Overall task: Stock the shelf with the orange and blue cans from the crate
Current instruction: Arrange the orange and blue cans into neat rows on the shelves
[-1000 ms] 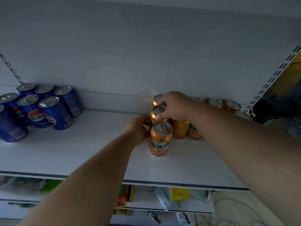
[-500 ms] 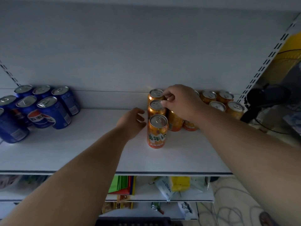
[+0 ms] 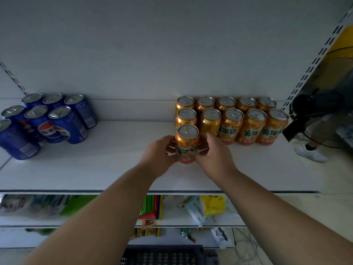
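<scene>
Both hands have come round the front orange can (image 3: 187, 143) on the shelf (image 3: 107, 169): the left hand (image 3: 158, 154) and right hand (image 3: 214, 155) are gripping its sides. Orange cans behind are showing green "美年达"; the blue cans (image 3: 57, 123) are showing "百事可乐".

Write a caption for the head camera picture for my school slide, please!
Both hands, left hand and right hand, hold the front orange can on the white shelf.
</scene>
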`<state>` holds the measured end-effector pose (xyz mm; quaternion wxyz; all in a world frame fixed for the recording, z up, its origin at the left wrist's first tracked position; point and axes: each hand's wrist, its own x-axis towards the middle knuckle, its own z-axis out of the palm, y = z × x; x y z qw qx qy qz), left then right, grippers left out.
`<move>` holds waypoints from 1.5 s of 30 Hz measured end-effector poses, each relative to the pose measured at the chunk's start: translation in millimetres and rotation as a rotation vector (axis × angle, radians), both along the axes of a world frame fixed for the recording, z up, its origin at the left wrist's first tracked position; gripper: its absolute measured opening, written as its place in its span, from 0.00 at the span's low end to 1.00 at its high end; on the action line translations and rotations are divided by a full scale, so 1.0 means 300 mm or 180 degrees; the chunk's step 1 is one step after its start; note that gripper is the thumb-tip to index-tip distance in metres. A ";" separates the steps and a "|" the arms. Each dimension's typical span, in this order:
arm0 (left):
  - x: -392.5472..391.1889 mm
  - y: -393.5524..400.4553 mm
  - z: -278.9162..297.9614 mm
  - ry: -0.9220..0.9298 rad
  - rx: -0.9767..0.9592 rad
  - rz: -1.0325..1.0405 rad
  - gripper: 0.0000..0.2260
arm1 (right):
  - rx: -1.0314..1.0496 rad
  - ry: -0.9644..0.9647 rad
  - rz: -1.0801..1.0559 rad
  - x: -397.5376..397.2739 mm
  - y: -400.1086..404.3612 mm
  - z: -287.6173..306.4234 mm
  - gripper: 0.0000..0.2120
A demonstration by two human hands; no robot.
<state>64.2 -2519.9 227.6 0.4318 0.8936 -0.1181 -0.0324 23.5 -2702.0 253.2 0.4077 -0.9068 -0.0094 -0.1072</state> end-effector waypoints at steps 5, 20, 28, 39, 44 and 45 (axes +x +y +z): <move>0.002 -0.009 0.006 -0.0061 0.0180 -0.0005 0.18 | -0.0002 -0.0010 -0.0094 0.015 0.006 -0.016 0.24; -0.032 -0.024 0.225 -0.1357 0.0464 0.0023 0.18 | -0.0081 -0.0271 -0.0269 -0.031 -0.085 -0.009 0.20; 0.162 -0.279 0.384 -0.1531 0.2092 -0.0720 0.13 | -0.0062 -0.0229 -0.0530 0.026 -0.141 -0.014 0.18; 0.220 -0.359 0.433 -0.1288 0.2772 -0.1149 0.13 | 0.0318 -0.0032 -0.0509 0.024 -0.168 -0.067 0.18; 0.180 -0.315 0.531 -0.1056 0.2389 -0.1610 0.21 | 0.0262 -0.0222 -0.0715 -0.008 -0.167 -0.032 0.25; 0.172 -0.309 0.545 -0.1025 0.2336 -0.1681 0.23 | 0.0263 -0.0295 -0.0711 -0.011 -0.165 -0.024 0.26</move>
